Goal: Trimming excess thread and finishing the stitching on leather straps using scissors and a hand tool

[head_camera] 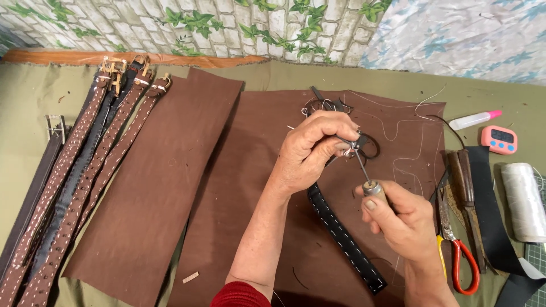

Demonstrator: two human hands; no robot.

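My left hand (316, 146) pinches the end of a black strap (343, 236) with white stitching, near a metal buckle. The strap runs down and to the right over a brown leather sheet (250, 187). My right hand (401, 219) grips an awl (368, 181) by its handle, its thin metal point angled up into the strap end held by my left fingers. White thread loops lie on the leather behind my hands.
Several stitched brown and black belts (74, 170) lie at the left beside a second brown sheet (165, 170). At the right are red-handled scissors (458, 258), tools, a white thread spool (524, 202), a pink timer (499, 139) and a pink-capped tube (475, 120).
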